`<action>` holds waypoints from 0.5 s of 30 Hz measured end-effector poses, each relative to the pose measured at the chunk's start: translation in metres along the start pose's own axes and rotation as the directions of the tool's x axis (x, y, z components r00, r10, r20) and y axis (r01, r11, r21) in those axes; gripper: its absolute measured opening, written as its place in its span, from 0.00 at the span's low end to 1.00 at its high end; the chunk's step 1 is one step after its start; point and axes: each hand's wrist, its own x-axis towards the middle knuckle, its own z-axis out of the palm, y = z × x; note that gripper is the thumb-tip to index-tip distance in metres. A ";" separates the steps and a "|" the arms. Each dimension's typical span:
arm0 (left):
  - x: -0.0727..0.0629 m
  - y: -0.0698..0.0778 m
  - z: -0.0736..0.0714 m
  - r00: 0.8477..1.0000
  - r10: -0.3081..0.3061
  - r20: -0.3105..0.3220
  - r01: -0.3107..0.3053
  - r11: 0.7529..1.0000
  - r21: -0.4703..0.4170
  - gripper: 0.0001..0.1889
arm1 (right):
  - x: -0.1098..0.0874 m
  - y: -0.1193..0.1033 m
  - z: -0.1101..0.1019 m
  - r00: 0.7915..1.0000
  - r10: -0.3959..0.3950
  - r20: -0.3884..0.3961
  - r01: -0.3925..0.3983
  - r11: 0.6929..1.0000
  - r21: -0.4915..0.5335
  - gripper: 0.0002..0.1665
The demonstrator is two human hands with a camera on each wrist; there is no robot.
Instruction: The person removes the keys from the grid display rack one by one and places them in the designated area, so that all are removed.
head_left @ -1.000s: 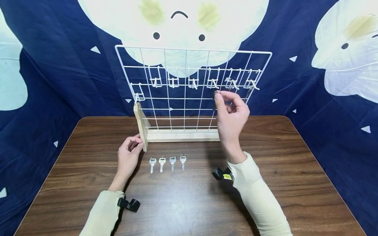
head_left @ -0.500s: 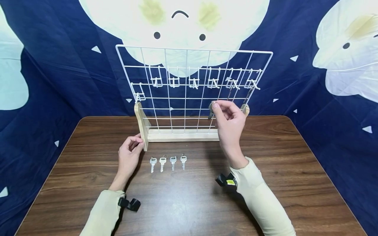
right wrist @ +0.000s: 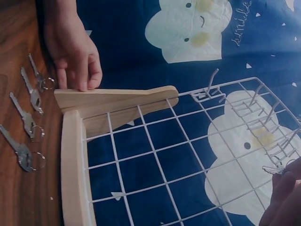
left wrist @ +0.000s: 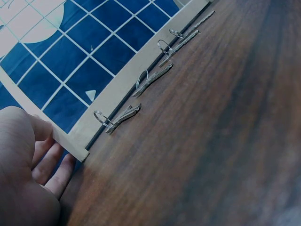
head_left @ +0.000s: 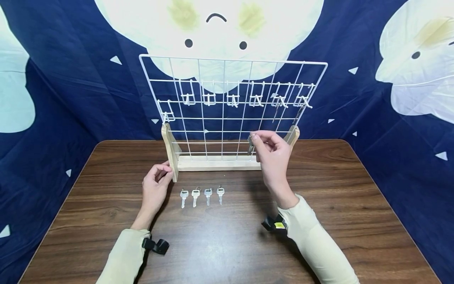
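My right hand [head_left: 274, 159] pinches a small metal key [head_left: 250, 146] near its ring, in front of the white wire grid rack [head_left: 222, 118]. The right wrist view shows this key [right wrist: 272, 169] jutting from the fingertips at the lower right edge. My left hand [head_left: 155, 183] holds the rack's left wooden side support [head_left: 172, 157] low down, thumb and fingers at its edge. Several keys with rings [head_left: 195, 198] lie in a row on the table before the rack. Dark keys [head_left: 298, 115] hang from the two rightmost hooks.
Several white wire hooks [head_left: 233, 100] line the upper grid, with one more hook [head_left: 166, 116] lower at the left. A wooden base bar [head_left: 220, 163] runs along the bottom. Blue cloth [head_left: 64, 98] with cloud faces hangs behind the brown wooden table [head_left: 220, 244].
My right hand has come down and slightly left from just below the hooks, still pinching the key. The left hand stays on the wooden support. The row of keys is unchanged.
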 end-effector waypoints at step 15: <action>0.001 -0.002 0.000 1.000 0.001 0.008 -0.001 1.000 -0.021 0.07 | -0.019 0.017 -0.008 0.989 0.141 0.041 -0.140 0.990 -0.031 0.05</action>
